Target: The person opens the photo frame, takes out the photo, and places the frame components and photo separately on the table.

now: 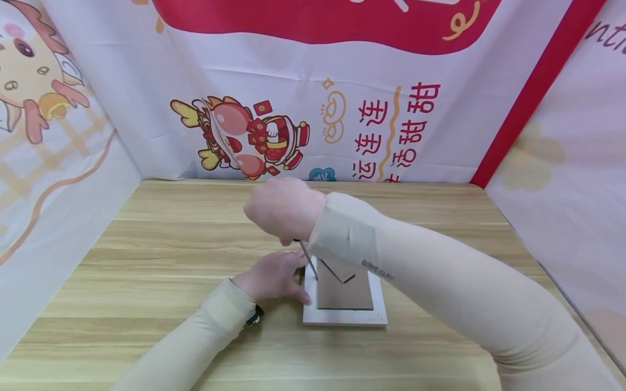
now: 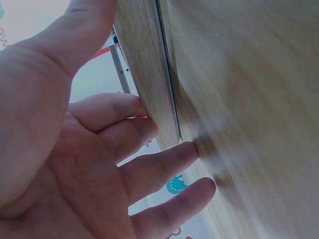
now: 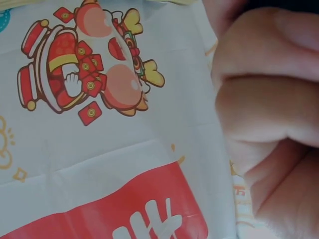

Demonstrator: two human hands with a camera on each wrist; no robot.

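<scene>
A picture frame (image 1: 342, 317) lies back up on the table, its pale border round a brown backing board (image 1: 344, 297). A dark bent line (image 1: 344, 282) shows on the board. My right hand (image 1: 286, 209) is raised over the far left part of the frame, gripping a screwdriver (image 1: 309, 262) whose thin metal shaft slants down to the board's left edge. The right wrist view has curled fingers (image 3: 269, 109); the handle is mostly hidden. My left hand (image 1: 274, 276) rests against the frame's left side, thumb at its edge. In the left wrist view its fingers (image 2: 159, 172) extend to the frame's wooden side and the tabletop.
The wood-grain table (image 1: 161, 260) spreads around the frame. A printed white cloth (image 1: 235, 60) hangs behind its far edge, with more cloth at both sides. My right forearm (image 1: 440, 271) crosses over the frame's right part.
</scene>
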